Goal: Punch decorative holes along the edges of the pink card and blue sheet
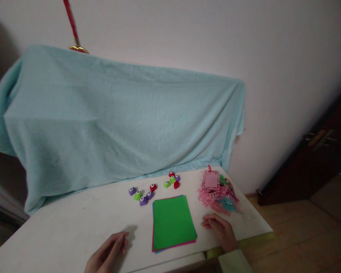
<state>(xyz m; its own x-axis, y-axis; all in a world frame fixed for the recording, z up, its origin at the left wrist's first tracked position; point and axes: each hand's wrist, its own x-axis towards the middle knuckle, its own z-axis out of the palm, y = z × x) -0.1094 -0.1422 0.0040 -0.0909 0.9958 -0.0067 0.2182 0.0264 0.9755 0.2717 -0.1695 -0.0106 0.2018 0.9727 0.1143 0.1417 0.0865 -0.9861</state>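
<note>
My left hand [109,250] is over the near part of the table, left of a stack of coloured sheets. Its fingers are drawn together and I see nothing in them. Right of the stack, my right hand [220,228] rests close to the tabletop with loosely curled, closed fingers, also with nothing visible in it. Between the hands lies the stack, a green sheet [173,223] on top, with pink and blue edges showing beneath. Beyond it sit two groups of small purple, green and red pieces with eye shapes, such as a purple piece [143,201] and a red piece [176,184].
A heap of pink paper strips [213,199] with a pink card [211,181] lies at the table's right. Behind the white table [74,223] hangs a light blue cloth [130,117]. A dark door [309,163] stands at the right.
</note>
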